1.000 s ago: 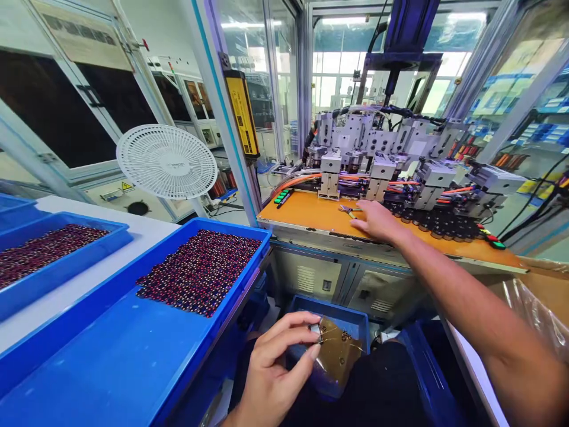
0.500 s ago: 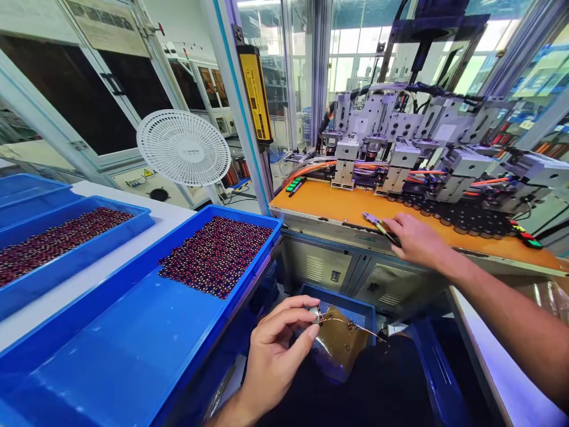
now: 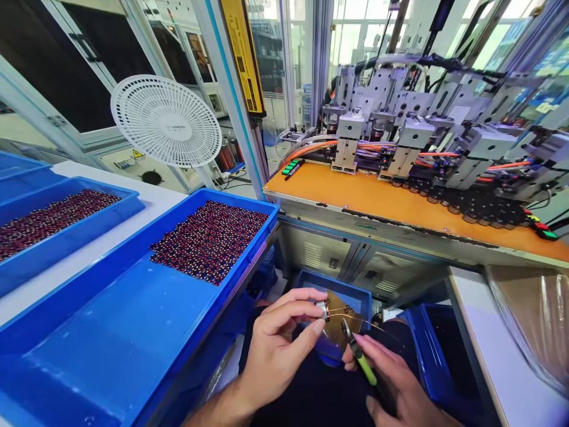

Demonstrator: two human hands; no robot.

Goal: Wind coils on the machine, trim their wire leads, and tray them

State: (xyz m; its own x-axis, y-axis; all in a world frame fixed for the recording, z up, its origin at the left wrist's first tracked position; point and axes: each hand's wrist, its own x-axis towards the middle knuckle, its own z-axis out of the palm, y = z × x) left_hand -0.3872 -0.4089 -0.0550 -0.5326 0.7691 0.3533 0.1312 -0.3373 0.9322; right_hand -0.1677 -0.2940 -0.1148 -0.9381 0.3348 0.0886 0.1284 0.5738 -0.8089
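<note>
Between the fingertips and thumb of my left hand [image 3: 284, 344] is a small silvery cylindrical part [image 3: 323, 311], pinched upright above my lap. Thin copper-coloured wire [image 3: 355, 319] trails from it to the right. My right hand [image 3: 391, 373] is wrapped round a pair of cutting pliers [image 3: 361, 359] with green and black handles. The pliers' dark jaws point up and left, just below the wire and a little right of the small part; whether they touch the wire I cannot tell.
A long blue tray [image 3: 111, 332] on the left holds many small dark-and-red parts [image 3: 211, 240] at its far end. A second filled tray [image 3: 75, 231] lies beyond it. Ahead is a machine on an orange bench [image 3: 320, 187]. A blue bin [image 3: 362, 296] stands below my hands.
My right hand has brought the pliers from the orange bench's edge down beside the small part. My left hand still holds the part in nearly the same place. The view has tilted down slightly.
</note>
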